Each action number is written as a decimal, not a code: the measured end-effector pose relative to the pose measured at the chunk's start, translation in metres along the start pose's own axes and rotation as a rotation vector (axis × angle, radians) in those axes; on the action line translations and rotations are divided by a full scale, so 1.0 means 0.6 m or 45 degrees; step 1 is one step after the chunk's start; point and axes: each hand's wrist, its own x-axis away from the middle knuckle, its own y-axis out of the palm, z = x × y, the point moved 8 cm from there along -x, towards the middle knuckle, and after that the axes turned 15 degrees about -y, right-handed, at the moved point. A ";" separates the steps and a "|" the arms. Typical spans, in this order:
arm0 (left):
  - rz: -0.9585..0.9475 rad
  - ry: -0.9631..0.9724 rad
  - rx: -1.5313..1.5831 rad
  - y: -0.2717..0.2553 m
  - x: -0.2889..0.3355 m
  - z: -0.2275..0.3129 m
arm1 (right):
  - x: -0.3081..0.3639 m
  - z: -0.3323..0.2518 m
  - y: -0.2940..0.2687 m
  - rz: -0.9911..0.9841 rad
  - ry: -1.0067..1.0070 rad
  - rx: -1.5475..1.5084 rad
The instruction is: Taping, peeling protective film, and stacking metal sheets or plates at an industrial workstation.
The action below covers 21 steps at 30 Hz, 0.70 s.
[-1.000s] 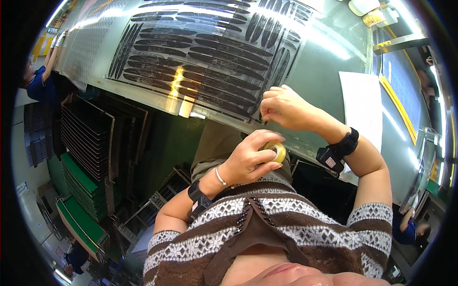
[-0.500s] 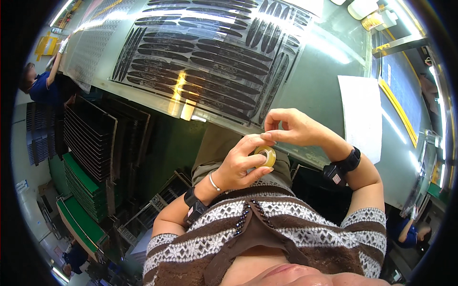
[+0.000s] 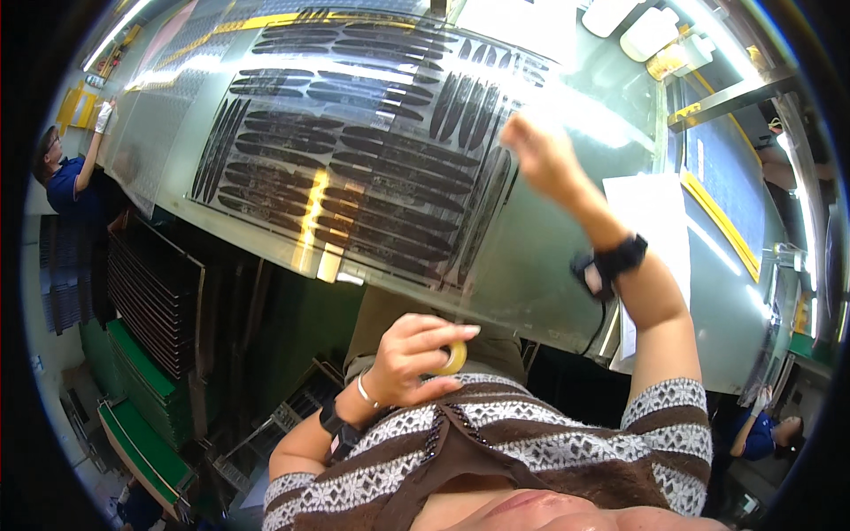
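Head view: left grip [image 3: 414,356] closed around a roll of yellowish tape [image 3: 457,357], held in front of the waist, short of the desk [image 3: 558,265] edge. Right grip [image 3: 542,152] raised, motion-blurred; cannot tell whether released or clenched, or if it holds anything. Clear sheet with dark leaf-shaped strips [image 3: 359,152] lies on the desk, mostly left of the right grip. White paper [image 3: 651,212] right of that grip, nearer the body. White plastic bottle [image 3: 649,34] beyond it, rightward. Blue-shirted co-worker [image 3: 66,184] far left of both grips.
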 end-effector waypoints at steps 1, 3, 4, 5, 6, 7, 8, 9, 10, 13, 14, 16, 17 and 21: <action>-0.026 -0.026 0.027 0.002 0.005 -0.005 | -0.001 0.086 -0.016 0.132 0.270 -0.005; -0.064 -0.081 0.077 0.006 0.016 -0.016 | -0.033 0.203 -0.068 0.117 0.263 0.092; -0.072 -0.117 0.100 0.006 0.024 -0.025 | -0.049 0.239 -0.076 0.098 0.249 0.146; -0.023 -0.154 0.140 0.000 0.031 -0.025 | -0.059 0.261 -0.070 0.071 0.247 0.153; 0.034 -0.187 0.174 -0.003 0.035 -0.034 | -0.071 0.269 -0.060 0.049 0.235 0.160; 0.071 -0.186 0.211 -0.007 0.034 -0.041 | -0.077 0.275 -0.052 0.046 0.228 0.161; 0.077 -0.182 0.214 -0.003 0.032 -0.044 | -0.081 0.282 -0.041 0.019 0.227 0.145; 0.125 -0.257 0.263 -0.003 0.031 -0.052 | -0.085 0.285 -0.027 -0.012 0.230 0.121; 0.171 -0.330 0.313 -0.004 0.031 -0.061 | -0.087 0.288 -0.020 -0.020 0.228 0.119; 0.132 -0.401 0.387 0.002 0.032 -0.068 | -0.087 0.290 -0.009 -0.069 0.235 0.231; 0.163 -0.438 0.420 -0.001 0.030 -0.069 | -0.088 0.288 -0.010 -0.056 0.206 0.228; 0.154 -0.460 0.440 0.000 0.030 -0.073 | -0.089 0.286 -0.010 -0.042 0.180 0.220; 0.147 -0.476 0.457 0.001 0.030 -0.076 | -0.089 0.287 -0.010 -0.052 0.179 0.216; 0.142 -0.503 0.477 0.001 0.031 -0.071 | -0.085 0.286 -0.008 -0.051 0.177 0.142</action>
